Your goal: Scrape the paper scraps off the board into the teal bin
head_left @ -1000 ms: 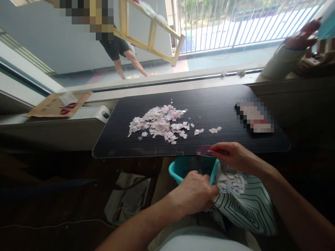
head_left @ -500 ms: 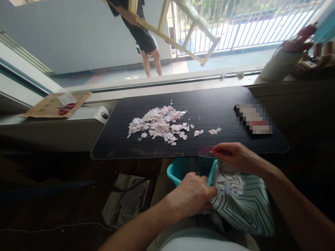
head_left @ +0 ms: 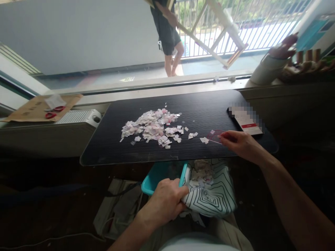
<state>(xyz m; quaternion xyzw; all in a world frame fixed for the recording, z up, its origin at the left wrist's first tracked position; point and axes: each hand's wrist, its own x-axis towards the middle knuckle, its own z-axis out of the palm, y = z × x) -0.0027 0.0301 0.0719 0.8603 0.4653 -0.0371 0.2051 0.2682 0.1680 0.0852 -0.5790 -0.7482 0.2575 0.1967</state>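
My right hand (head_left: 237,142) pinches a thin, see-through pink protractor (head_left: 214,136) over the right part of the black table top (head_left: 110,139). The protractor's edge is beside a few paper scraps (head_left: 204,140). A wide heap of small cut paper pieces (head_left: 153,125) lies left of it. Below the table's front edge, my left hand (head_left: 167,198) is closed on the rim of a turquoise bin (head_left: 149,186) and the edge of a patterned cloth bag (head_left: 209,198). More paper scraps (head_left: 201,174) lie in the bag's mouth.
A phone (head_left: 247,120) lies at the table's right. Red-handled scissors (head_left: 53,112) rest on a brown envelope (head_left: 28,108) on the left sill. Beyond the window a person (head_left: 170,38) carries a wooden frame (head_left: 222,42). A white container (head_left: 269,69) stands at the right sill.
My right hand has lifted the protractor from the table's front edge up onto the table top beside the scraps. The bin and bag, with my left hand, sit further left and lower in view.
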